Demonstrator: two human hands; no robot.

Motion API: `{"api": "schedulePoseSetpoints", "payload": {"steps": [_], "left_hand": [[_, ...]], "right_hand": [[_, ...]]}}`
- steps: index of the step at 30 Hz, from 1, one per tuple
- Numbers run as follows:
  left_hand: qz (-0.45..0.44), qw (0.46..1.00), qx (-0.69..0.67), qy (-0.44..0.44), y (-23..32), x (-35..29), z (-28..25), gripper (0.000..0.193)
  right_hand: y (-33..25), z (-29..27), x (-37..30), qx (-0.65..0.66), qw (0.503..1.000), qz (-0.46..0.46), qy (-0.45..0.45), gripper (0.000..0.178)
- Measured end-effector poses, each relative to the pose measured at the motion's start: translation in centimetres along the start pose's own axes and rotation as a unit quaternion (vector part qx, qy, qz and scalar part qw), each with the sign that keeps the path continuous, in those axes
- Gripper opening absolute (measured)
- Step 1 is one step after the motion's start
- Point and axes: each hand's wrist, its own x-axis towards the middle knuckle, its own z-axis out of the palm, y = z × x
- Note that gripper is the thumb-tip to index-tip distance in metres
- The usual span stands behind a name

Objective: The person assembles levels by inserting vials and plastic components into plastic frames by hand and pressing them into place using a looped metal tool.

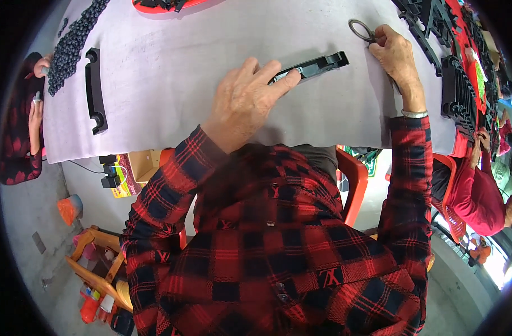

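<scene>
Our hands at the grey surface (172,67)
Left hand (242,103) presses the long black plastic bar (315,65); right hand (396,56) pinches the dark metal ring (359,29).

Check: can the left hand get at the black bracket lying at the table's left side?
Probably yes: the left hand rests on another black part, and bare grey tabletop lies between it and the black bracket.

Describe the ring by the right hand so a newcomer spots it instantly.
Start at the grey table and go to its far right side, beside the stacked black parts. There the right hand pinches a thin grey ring, the only round open loop among long black pieces.
</scene>
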Motion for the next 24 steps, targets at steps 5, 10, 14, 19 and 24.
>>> {"api": "schedulePoseSetpoints", "payload": {"steps": [5,10,14,19,24], "left_hand": [[-0.001,1.000,-0.006,-0.004,0.0,0.1,-0.1,0.038],[0.000,1.000,0.000,-0.008,0.2,0.2,-0.5,0.037],[-0.003,1.000,-0.008,-0.007,0.1,0.2,-0.1,0.037],[-0.007,1.000,0.004,-0.008,0.0,0.0,0.0,0.039],[-0.006,1.000,-0.003,-0.006,0.1,0.1,-0.3,0.038]], "right_hand": [[0.0,-0.6,0.5,-0.072,0.996,0.011,-0.046,0.030],[1.0,-3.4,0.1,0.307,0.936,0.045,-0.168,0.022],[-3.0,-5.3,-1.1,0.709,0.674,-0.010,-0.209,0.019],[-9.1,-4.9,-2.9,0.827,0.549,-0.068,-0.102,0.011],[-13.9,-0.9,-2.5,0.728,0.683,-0.032,0.051,0.043]]}}
